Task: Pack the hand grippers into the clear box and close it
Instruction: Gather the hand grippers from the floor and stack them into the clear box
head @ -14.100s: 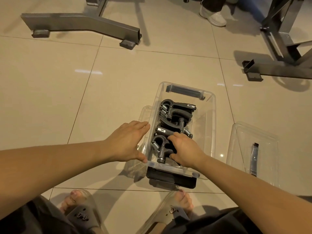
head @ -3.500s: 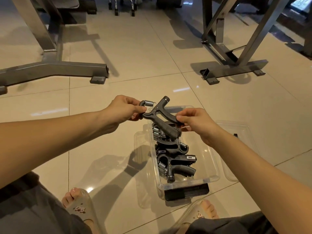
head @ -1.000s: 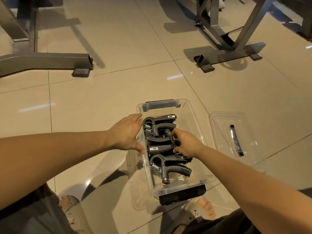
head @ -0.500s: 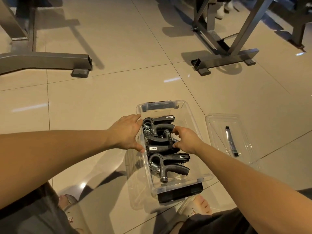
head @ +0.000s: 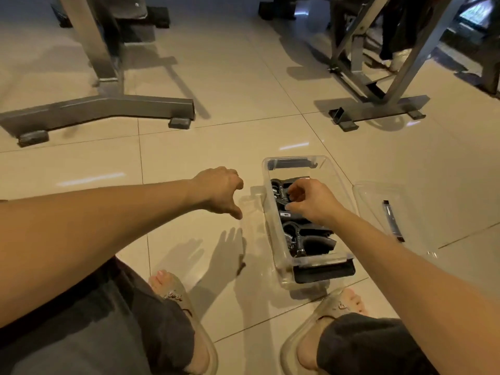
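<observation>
The clear box point(head: 271, 226) stands open on the tiled floor between my knees. Several black hand grippers point(head: 311, 239) with steel springs lie in a row inside it. My right hand point(head: 315, 203) hovers over the far grippers, fingers and thumb curled around a dark handle; whether it grips is unclear. My left hand point(head: 219, 190) hangs off the box to its left, fingers loosely curled, holding nothing. The clear lid point(head: 378, 196) lies upside down on the floor right of the box, a black latch strip on it.
My feet in sandals point(head: 173, 293) flank the box's near end, which carries a black latch point(head: 324, 272). A grey metal equipment base point(head: 102, 106) stands at the back left, another frame point(head: 378, 106) at the back right. Bare tiles lie left of the box.
My left hand has let go of the box's left rim and pulled away to the left. My right hand has lifted a little over the far grippers. The view has tilted up.
</observation>
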The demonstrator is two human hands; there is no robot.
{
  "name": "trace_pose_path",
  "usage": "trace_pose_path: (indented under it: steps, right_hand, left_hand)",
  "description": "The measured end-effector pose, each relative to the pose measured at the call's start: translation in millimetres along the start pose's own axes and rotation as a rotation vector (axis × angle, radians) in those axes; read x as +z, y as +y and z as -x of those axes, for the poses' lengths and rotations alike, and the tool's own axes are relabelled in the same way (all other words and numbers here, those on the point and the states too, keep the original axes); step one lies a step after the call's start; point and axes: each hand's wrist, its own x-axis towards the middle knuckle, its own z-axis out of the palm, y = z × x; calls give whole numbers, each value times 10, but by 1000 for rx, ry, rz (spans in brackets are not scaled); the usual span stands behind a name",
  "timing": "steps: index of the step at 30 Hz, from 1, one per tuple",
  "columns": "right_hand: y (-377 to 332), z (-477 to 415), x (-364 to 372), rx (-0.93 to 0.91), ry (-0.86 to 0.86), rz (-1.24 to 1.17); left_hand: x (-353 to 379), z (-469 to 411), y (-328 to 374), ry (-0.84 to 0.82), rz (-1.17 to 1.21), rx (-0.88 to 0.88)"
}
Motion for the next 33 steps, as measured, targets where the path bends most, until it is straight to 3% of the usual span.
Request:
trace_pose_path:
  steps: [9, 14, 25, 33]
  right_hand:
    - [-1416, 965, 194, -185, 50, -45]
    - [-2461, 1421, 292, -363, 54, -19]
    - [-4681, 2140, 1417, -717, -173, 23]
    - [-6462, 2558, 2792, -942, -304, 78]
  left_hand:
    - [-112, 1621, -494, 136, 269, -90]
    - [-329, 2700, -829, 327, 418, -185]
    - [-147, 5444, -1933, 463, 418, -627]
    - [780, 7178, -2966, 550, 478, -975]
